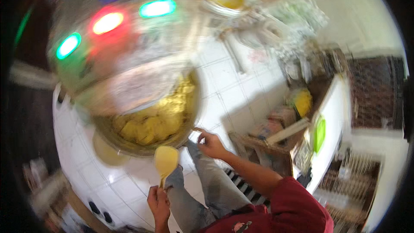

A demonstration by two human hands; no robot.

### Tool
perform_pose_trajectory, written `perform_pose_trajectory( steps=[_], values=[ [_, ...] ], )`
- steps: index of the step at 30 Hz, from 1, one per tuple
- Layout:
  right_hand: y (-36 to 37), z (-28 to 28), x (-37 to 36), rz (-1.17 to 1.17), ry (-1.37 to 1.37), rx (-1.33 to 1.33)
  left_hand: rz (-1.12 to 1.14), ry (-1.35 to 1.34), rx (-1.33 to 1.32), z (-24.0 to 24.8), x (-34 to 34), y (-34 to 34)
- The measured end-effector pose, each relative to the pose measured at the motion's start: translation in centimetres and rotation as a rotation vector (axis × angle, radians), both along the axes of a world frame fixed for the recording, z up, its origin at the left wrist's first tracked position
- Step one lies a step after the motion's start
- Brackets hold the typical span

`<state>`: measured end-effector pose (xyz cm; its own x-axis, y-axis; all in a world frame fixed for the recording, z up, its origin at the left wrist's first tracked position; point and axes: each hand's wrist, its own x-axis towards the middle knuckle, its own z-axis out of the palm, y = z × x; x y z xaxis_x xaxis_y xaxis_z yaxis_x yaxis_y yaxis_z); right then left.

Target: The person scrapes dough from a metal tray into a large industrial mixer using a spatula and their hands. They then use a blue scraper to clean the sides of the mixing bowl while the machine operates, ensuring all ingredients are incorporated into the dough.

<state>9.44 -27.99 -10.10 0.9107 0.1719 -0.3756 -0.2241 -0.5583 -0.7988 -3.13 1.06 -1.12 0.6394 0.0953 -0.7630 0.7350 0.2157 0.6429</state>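
Observation:
My left hand (158,203) is closed round the handle of a pale yellow ladle (166,160), its broad rounded head pointing up toward the pot. A large round metal pot (196,116) stands in front of my legs, holding glossy yellow chunks (146,127). At the pot's right side is my right hand (211,145), with its index finger stretched toward the rim and no object visible in it. A big blurred, partly see-through shape (129,56) with glowing green and red spots covers the pot's far part. Its kind cannot be made out.
White floor tiles (220,86) surround the pot. To the right is a wooden bench-like frame (284,136) with a yellow item (302,102) and a bright green item (319,134). Clear plastic bags (297,21) lie at the back. Dark slippers (101,212) are at lower left.

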Motion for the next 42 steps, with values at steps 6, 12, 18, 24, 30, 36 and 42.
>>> perform_pose_trajectory(
  steps=[6, 12, 18, 24, 30, 36, 42],
  values=[
    [-7.0, 2.9, -17.5, -1.059, 0.058, 0.372, -0.234, -0.085, 0.038, 2.7, -0.2, -4.7],
    [-25.4, 5.4, -28.3, -2.099, -0.326, 0.572, -0.632, -0.155, 0.068, 4.4, 1.7, -16.2],
    [-36.2, 7.0, -29.2, -2.245, -0.058, 0.597, -0.772, -0.192, -0.105, 6.8, 3.2, -34.1],
    [-35.6, 5.4, -31.4, -2.150, -0.170, 0.545, -1.195, -0.479, -0.089, 8.3, 5.1, -53.4],
    [-29.7, 7.1, -39.0, -2.044, -0.202, 0.639, -1.403, -0.651, -0.138, 7.9, 2.8, -70.1],
    [-26.4, 5.7, -41.4, -2.072, -0.371, 0.697, -1.338, -0.678, -0.068, 3.6, 0.8, -77.3],
    [-22.9, 8.0, -45.2, -2.118, -0.301, 0.701, -1.439, -0.539, 0.032, -2.3, -2.0, -68.0]
  ],
)
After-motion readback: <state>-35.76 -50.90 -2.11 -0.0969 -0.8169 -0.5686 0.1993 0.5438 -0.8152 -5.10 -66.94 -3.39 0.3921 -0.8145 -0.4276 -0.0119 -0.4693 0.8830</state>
